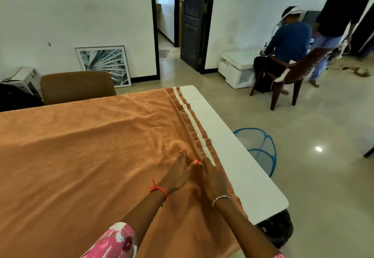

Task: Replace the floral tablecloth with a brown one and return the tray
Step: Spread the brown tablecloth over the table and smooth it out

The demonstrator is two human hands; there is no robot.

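Note:
A brown tablecloth (pixel 85 156) with a cream stripe along its edge lies spread over the white table (pixel 238 152). A strip of bare table shows along the right side. My left hand (pixel 178 170) and my right hand (pixel 212 174) rest flat on the cloth side by side, near its striped right edge, fingers stretched forward. Neither hand holds anything. Small wrinkles run through the cloth ahead of my fingers. No floral tablecloth and no tray are in view.
A blue mesh hamper (pixel 261 148) stands on the floor right of the table. A brown chair (pixel 77 85) sits at the far side. One person sits on a plastic chair (pixel 291 75) at back right; another stands beside them. A dark bag (pixel 277 231) lies under the table corner.

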